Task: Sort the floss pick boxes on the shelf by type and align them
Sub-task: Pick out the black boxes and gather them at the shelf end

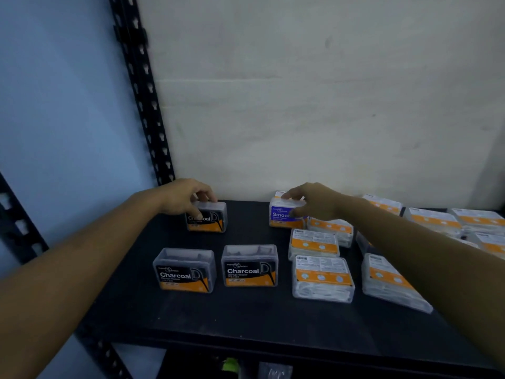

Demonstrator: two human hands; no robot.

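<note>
open shelf (246,318) at the front; white boxes (322,279) crowd the right side.

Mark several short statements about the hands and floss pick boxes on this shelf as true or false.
1. The left hand grips the rear Charcoal box. True.
2. The right hand holds nothing. False: it holds the blue Smooth box.
3. The front-left Charcoal box and the front-right Charcoal box stand side by side. True.
4. The Smooth box stands left of all the Charcoal boxes. False: it stands to their right, next to an orange-labelled white box.
</note>
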